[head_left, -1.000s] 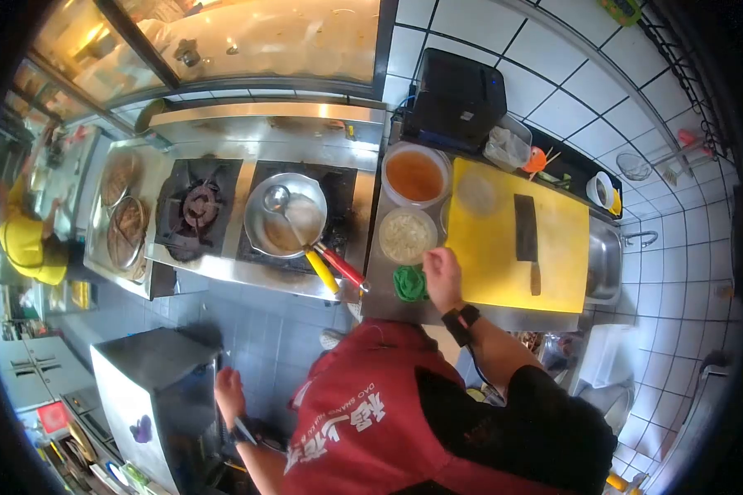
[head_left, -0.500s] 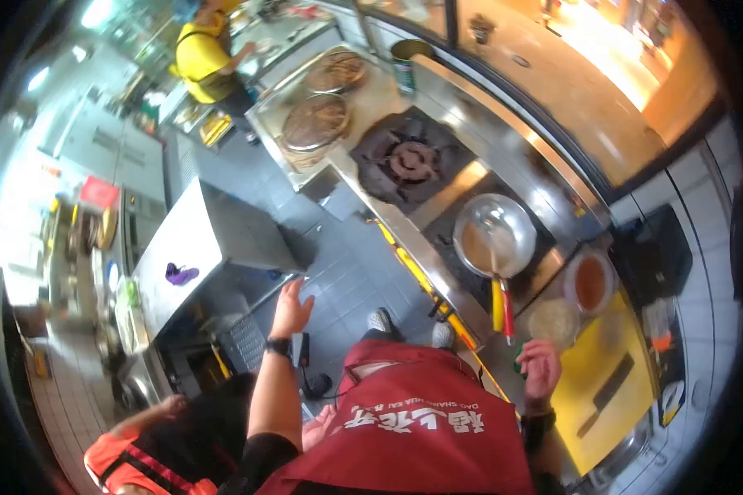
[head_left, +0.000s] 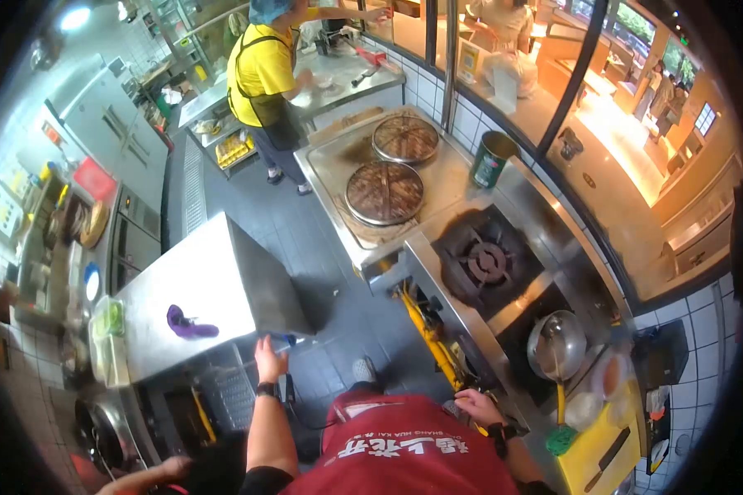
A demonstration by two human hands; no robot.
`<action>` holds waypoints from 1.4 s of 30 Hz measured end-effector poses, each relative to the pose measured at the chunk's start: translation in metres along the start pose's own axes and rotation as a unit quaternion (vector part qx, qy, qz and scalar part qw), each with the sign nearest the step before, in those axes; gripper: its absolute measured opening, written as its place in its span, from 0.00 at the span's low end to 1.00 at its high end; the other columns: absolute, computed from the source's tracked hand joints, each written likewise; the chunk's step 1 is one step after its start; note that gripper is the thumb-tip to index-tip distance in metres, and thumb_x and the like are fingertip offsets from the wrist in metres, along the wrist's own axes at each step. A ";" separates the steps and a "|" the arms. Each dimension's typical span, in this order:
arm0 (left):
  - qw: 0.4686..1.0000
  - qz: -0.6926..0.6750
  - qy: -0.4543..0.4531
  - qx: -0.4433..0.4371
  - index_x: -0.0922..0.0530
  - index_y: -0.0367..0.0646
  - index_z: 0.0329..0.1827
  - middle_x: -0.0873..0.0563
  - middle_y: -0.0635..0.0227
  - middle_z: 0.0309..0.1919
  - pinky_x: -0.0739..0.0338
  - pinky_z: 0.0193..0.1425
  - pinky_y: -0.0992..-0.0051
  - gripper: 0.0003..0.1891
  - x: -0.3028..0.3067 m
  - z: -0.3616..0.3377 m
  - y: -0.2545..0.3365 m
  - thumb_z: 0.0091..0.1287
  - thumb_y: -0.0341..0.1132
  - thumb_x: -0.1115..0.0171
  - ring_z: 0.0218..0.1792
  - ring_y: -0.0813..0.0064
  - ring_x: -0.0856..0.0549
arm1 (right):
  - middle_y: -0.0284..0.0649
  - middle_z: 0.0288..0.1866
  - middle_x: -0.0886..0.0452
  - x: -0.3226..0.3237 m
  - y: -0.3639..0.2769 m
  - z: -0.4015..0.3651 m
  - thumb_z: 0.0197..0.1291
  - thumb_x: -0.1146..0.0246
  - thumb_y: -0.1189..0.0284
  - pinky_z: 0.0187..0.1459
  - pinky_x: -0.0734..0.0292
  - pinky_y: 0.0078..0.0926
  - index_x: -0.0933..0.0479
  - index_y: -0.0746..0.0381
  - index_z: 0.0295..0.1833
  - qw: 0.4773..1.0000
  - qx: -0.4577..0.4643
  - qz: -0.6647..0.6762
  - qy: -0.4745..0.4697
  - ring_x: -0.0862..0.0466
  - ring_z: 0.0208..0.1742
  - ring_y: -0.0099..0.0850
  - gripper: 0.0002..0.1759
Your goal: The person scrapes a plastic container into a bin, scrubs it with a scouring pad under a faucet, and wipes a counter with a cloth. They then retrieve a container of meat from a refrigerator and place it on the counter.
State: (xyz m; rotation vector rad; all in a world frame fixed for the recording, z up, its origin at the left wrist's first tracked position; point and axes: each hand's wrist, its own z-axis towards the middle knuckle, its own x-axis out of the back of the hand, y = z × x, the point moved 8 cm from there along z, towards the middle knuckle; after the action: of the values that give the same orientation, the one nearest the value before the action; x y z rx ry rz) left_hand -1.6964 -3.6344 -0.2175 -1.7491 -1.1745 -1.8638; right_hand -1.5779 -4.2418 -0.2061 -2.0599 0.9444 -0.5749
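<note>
My left hand (head_left: 269, 360) is raised with fingers apart and holds nothing; it is nearest to the corner of a steel cabinet (head_left: 191, 301). A purple cloth (head_left: 188, 322) lies on that cabinet. Beside the stove's front edge, my right hand (head_left: 477, 407) has its fingers curled in, with nothing visible in them. A metal wok (head_left: 556, 343) with a yellow handle sits on the near burner. The far burner (head_left: 487, 261) is bare. Right of my right hand are a green scrubber (head_left: 560, 440) and a yellow cutting board (head_left: 609, 462) bearing a cleaver (head_left: 611, 454).
A person in yellow (head_left: 264, 74) stands at a far counter. Two round dark lids (head_left: 385, 193) rest on a flat steel top beside a green can (head_left: 493, 158). Yellow pipes (head_left: 433, 338) run along the stove front. Another person's arm (head_left: 149, 476) shows at lower left.
The view has swung up, bringing more of the room and windows into sight. The wok appears lower and further right. My right hand now appears beside the stove front, further left in view.
</note>
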 end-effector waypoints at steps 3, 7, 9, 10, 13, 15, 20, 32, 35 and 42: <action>0.997 -0.003 -0.062 0.049 0.30 0.37 0.74 0.27 0.34 0.68 0.32 0.76 0.54 0.39 0.031 0.044 0.004 0.57 0.38 0.27 0.70 0.39 0.27 | 0.44 0.53 0.12 -0.027 0.005 0.043 0.64 0.28 0.53 0.54 0.20 0.29 0.19 0.64 0.62 0.991 -0.076 -0.112 0.001 0.14 0.54 0.31 0.29; 0.996 0.071 0.006 0.049 0.27 0.33 0.68 0.19 0.37 0.59 0.29 0.72 0.53 0.36 0.021 0.112 -0.039 0.58 0.42 0.27 0.66 0.41 0.25 | 0.44 0.57 0.13 -0.048 -0.013 0.074 0.67 0.31 0.54 0.60 0.22 0.29 0.20 0.66 0.64 0.972 -0.102 -0.208 -0.030 0.14 0.58 0.32 0.30; 0.996 0.072 -0.021 0.048 0.26 0.32 0.67 0.19 0.38 0.58 0.30 0.71 0.53 0.36 0.015 0.141 -0.059 0.58 0.45 0.27 0.66 0.43 0.24 | 0.45 0.58 0.13 -0.052 -0.017 0.090 0.67 0.33 0.49 0.61 0.23 0.31 0.20 0.63 0.64 0.972 -0.103 -0.207 -0.038 0.15 0.60 0.35 0.32; 0.995 0.075 -0.049 0.047 0.26 0.32 0.66 0.18 0.40 0.57 0.30 0.70 0.53 0.37 0.006 0.158 -0.065 0.58 0.47 0.27 0.66 0.45 0.24 | 0.45 0.59 0.14 -0.055 -0.018 0.098 0.67 0.35 0.44 0.62 0.24 0.33 0.19 0.60 0.64 0.972 -0.104 -0.205 -0.048 0.16 0.62 0.39 0.34; 0.984 0.136 -0.111 -0.038 0.17 0.41 0.55 0.14 0.56 0.55 0.27 0.65 0.52 0.26 -0.014 0.176 -0.077 0.69 0.56 0.40 0.60 0.54 0.19 | 0.47 0.67 0.18 -0.055 -0.030 0.133 0.71 0.38 0.47 0.67 0.27 0.31 0.23 0.64 0.69 0.961 -0.096 -0.246 -0.088 0.19 0.67 0.37 0.35; 0.978 0.104 -0.134 -0.125 0.13 0.48 0.49 0.13 0.61 0.48 0.23 0.48 0.46 0.28 -0.026 0.185 -0.088 0.70 0.63 0.45 0.50 0.58 0.15 | 0.47 0.71 0.22 -0.064 -0.050 0.160 0.72 0.42 0.43 0.72 0.32 0.33 0.26 0.63 0.72 0.947 -0.080 -0.274 -0.148 0.24 0.73 0.39 0.38; 0.976 0.081 -0.203 -0.025 0.13 0.49 0.53 0.12 0.59 0.54 0.23 0.53 0.42 0.29 -0.003 0.219 -0.017 0.67 0.64 0.41 0.55 0.55 0.15 | 0.48 0.66 0.19 -0.071 -0.090 0.243 0.72 0.45 0.41 0.67 0.28 0.38 0.25 0.60 0.69 0.941 0.011 -0.276 -0.194 0.21 0.67 0.45 0.37; 0.958 0.071 -0.256 -0.112 0.15 0.48 0.56 0.13 0.58 0.55 0.23 0.56 0.46 0.31 -0.007 0.349 0.211 0.64 0.64 0.37 0.56 0.55 0.14 | 0.46 0.64 0.18 -0.042 -0.081 0.295 0.75 0.47 0.43 0.64 0.27 0.38 0.23 0.57 0.69 0.973 -0.004 -0.173 -0.150 0.20 0.64 0.40 0.33; 0.954 0.073 -0.266 -0.121 0.16 0.47 0.57 0.13 0.58 0.55 0.23 0.57 0.47 0.31 -0.010 0.373 0.232 0.63 0.64 0.36 0.56 0.55 0.14 | 0.44 0.61 0.16 -0.051 -0.089 0.284 0.75 0.45 0.45 0.59 0.24 0.37 0.23 0.58 0.68 0.978 -0.010 -0.171 -0.118 0.18 0.58 0.35 0.31; 0.946 0.067 -0.292 -0.121 0.17 0.46 0.58 0.13 0.57 0.55 0.23 0.58 0.49 0.33 -0.012 0.433 0.226 0.62 0.65 0.34 0.57 0.55 0.14 | 0.36 0.57 0.14 -0.089 -0.103 0.264 0.73 0.42 0.57 0.52 0.21 0.32 0.21 0.58 0.68 0.996 -0.010 -0.010 -0.083 0.18 0.51 0.29 0.25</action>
State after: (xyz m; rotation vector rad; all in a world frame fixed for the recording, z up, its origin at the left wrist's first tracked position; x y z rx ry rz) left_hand -1.2424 -3.4556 -0.1921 -2.5660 -0.9934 -1.4993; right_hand -1.4157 -4.0058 -0.2860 -2.1016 0.8354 -0.3994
